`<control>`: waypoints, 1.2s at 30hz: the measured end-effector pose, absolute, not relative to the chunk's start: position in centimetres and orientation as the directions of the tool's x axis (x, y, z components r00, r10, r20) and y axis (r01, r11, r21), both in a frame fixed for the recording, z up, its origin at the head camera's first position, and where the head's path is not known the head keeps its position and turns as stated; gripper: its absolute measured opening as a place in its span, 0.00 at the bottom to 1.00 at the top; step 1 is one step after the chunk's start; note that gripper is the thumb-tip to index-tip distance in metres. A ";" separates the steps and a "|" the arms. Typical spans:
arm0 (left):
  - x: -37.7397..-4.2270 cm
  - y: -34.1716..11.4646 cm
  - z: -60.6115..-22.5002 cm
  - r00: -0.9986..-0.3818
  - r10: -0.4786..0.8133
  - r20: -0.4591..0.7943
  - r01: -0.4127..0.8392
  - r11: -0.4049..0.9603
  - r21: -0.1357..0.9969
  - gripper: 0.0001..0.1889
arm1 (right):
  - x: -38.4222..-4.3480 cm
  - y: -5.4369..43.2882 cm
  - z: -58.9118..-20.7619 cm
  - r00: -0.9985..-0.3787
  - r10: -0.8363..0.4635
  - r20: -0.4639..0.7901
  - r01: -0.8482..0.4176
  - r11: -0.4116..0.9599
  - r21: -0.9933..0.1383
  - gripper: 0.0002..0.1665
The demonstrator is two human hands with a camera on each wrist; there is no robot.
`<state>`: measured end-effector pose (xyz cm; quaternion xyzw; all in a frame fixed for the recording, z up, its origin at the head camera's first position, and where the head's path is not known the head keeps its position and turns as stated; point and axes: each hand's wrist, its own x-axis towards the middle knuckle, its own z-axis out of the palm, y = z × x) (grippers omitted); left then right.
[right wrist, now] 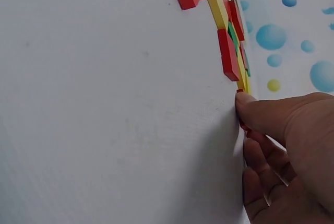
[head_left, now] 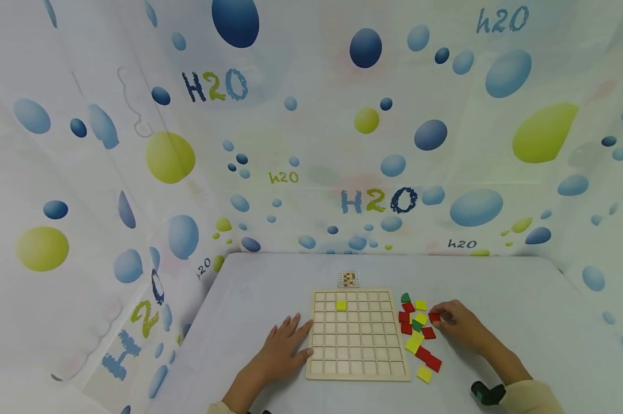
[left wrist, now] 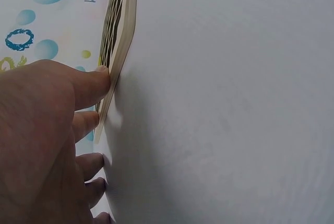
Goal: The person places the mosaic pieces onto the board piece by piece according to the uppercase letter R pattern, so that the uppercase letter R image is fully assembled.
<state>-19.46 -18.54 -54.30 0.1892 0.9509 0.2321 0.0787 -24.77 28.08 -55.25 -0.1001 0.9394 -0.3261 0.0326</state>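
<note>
A wooden grid board (head_left: 350,339) lies on the table with one yellow square tile (head_left: 341,306) in an upper cell. Spread out at the board's left edge, my left hand (head_left: 282,352) touches the rim with thumb and index finger; the left wrist view has the same thumb (left wrist: 94,85) against the board's side (left wrist: 124,41). On the right, my right hand (head_left: 462,325) pinches a red square tile (head_left: 434,317) between thumb and fingers, at the table surface. Most of that tile is hidden behind the thumb (right wrist: 261,114) in the right wrist view.
Between board and right hand lie loose tiles: several red (head_left: 428,333), several yellow (head_left: 424,374) and green ones (head_left: 406,298), some overlapping. A small pattern card (head_left: 348,279) is behind the board. Beside the right wrist is a dark device (head_left: 487,394). A printed curtain (head_left: 311,144) hangs behind the table.
</note>
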 end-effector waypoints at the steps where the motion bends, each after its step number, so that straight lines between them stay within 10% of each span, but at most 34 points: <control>1: -19.5 -18.5 -54.3 -0.916 0.395 -0.062 0.322 0.821 0.470 0.35 | -24.8 28.0 -55.4 -0.978 -0.209 0.014 -0.173 0.769 -0.615 0.16; 36: -19.4 -18.6 -54.3 -0.918 0.392 -0.056 0.318 0.816 0.482 0.35 | -31.1 20.7 -54.6 -0.990 -0.126 0.064 -0.135 0.717 -0.684 0.21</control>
